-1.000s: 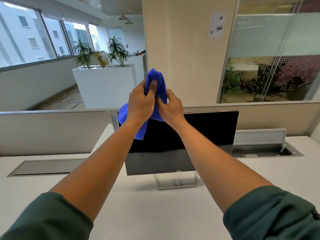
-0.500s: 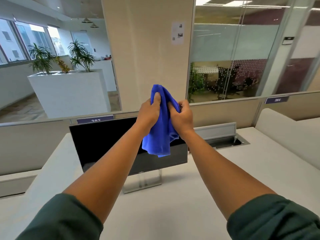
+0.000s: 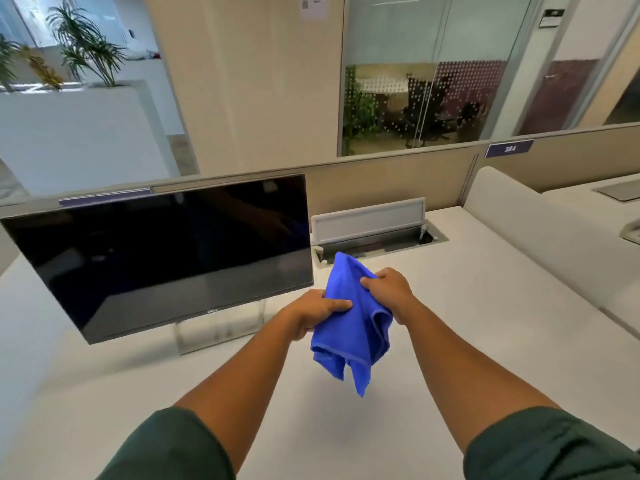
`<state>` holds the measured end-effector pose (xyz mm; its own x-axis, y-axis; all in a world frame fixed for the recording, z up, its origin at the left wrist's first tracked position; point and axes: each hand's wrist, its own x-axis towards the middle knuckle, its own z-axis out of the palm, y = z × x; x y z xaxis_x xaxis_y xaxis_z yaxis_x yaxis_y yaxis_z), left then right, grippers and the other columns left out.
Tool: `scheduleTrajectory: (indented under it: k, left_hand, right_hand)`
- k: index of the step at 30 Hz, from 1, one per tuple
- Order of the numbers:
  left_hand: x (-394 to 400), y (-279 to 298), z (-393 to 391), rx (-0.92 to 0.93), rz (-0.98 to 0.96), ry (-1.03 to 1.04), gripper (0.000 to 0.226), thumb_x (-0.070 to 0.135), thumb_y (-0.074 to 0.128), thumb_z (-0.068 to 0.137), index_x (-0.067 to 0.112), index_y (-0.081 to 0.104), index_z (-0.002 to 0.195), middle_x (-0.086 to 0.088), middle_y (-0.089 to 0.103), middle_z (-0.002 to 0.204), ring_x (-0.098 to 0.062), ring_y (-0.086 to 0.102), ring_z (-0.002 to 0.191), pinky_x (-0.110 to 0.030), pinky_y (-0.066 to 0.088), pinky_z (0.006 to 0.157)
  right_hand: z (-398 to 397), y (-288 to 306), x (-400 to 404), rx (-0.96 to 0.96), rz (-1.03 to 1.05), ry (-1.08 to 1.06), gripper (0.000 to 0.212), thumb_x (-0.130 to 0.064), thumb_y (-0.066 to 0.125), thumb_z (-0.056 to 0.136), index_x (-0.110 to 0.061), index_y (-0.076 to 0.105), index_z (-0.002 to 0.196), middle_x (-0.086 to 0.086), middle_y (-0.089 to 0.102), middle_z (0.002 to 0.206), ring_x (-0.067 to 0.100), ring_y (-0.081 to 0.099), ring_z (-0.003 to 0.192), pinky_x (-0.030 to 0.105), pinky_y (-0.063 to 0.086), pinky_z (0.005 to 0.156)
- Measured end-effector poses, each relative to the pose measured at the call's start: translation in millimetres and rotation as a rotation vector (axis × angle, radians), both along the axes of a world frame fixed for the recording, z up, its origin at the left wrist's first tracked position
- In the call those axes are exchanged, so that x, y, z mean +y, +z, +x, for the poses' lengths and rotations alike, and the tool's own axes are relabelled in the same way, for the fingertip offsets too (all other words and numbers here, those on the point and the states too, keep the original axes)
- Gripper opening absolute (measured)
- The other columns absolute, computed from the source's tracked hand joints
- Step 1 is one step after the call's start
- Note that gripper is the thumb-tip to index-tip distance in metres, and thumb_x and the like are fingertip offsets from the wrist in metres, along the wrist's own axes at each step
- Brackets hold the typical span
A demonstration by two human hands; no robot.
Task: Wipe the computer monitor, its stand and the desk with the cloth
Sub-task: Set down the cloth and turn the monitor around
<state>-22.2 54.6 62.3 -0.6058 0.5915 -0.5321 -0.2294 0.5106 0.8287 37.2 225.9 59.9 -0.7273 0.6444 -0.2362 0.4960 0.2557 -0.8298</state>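
A blue cloth (image 3: pixel 349 334) hangs bunched in the air above the white desk (image 3: pixel 485 323), to the right of the monitor. My left hand (image 3: pixel 313 311) grips its left side, thumb on top. My right hand (image 3: pixel 389 289) pinches its upper right edge. The black monitor (image 3: pixel 166 251) stands at the left, screen dark, tilted in the view. Its clear stand (image 3: pixel 218 330) shows below the bottom bezel, partly behind my left forearm.
An open cable hatch (image 3: pixel 374 233) with its raised lid sits behind the cloth. A beige partition (image 3: pixel 391 178) runs along the desk's far edge. A low divider (image 3: pixel 540 244) bounds the desk on the right. A white planter (image 3: pixel 79 133) stands beyond the partition.
Both hands have come down and to the right with the cloth, from in front of the screen's top to just above the desk beside the monitor. The view has swung right.
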Motion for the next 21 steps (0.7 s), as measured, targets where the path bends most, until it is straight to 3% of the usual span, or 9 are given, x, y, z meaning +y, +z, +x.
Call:
scheduleTrajectory:
  k: [3, 8, 12, 17, 21]
  left_hand:
    - [17.1, -36.5, 15.4, -0.012, -0.07, 0.038, 0.039, 0.032, 0.071, 0.087, 0.016, 0.064, 0.122, -0.002, 0.072, 0.11, -0.022, 0.068, 0.099, -0.037, 0.056, 0.087]
    - [38.3, -72.9, 39.2, -0.064, -0.128, 0.058, 0.037, 0.027, 0.063, 0.093, 0.015, 0.059, 0.127, -0.005, 0.066, 0.12, -0.025, 0.064, 0.106, -0.042, 0.053, 0.096]
    - [51.9, -88.2, 52.2, -0.063, -0.164, 0.075, 0.039, 0.024, 0.062, 0.094, 0.012, 0.055, 0.13, -0.006, 0.063, 0.125, -0.026, 0.062, 0.109, -0.04, 0.052, 0.096]
    - [50.5, -96.9, 53.6, 0.097, -0.244, 0.114, 0.048, 0.028, 0.061, 0.094, 0.017, 0.048, 0.139, -0.003, 0.058, 0.133, -0.023, 0.057, 0.116, -0.037, 0.048, 0.1]
    - [37.6, -92.3, 44.6, 0.284, -0.235, 0.201, 0.048, 0.036, 0.06, 0.095, 0.023, 0.047, 0.139, 0.0, 0.054, 0.138, -0.019, 0.057, 0.118, -0.035, 0.049, 0.1]
  right_hand:
    - [15.3, -27.6, 19.6, -0.174, 0.02, 0.07, 0.021, -0.024, 0.059, 0.084, -0.005, 0.062, 0.092, 0.013, 0.065, 0.091, 0.031, 0.063, 0.085, 0.037, 0.052, 0.068]
    - [33.1, -58.8, 40.6, -0.279, 0.045, 0.114, 0.013, -0.02, 0.059, 0.081, -0.007, 0.06, 0.083, 0.011, 0.066, 0.087, 0.023, 0.057, 0.07, 0.034, 0.05, 0.065]
    - [41.7, -73.7, 51.5, -0.365, 0.123, 0.142, 0.023, -0.018, 0.058, 0.079, -0.004, 0.063, 0.097, 0.013, 0.067, 0.098, 0.022, 0.054, 0.072, 0.041, 0.056, 0.077]
    - [41.1, -77.7, 50.2, -0.388, 0.267, 0.171, 0.03, -0.021, 0.059, 0.084, -0.01, 0.056, 0.112, 0.005, 0.062, 0.109, 0.024, 0.062, 0.095, 0.037, 0.053, 0.08]
    - [23.0, -71.0, 34.7, -0.258, 0.307, 0.204, 0.029, -0.026, 0.059, 0.088, -0.015, 0.058, 0.115, -0.001, 0.061, 0.112, 0.017, 0.059, 0.09, 0.029, 0.048, 0.072]
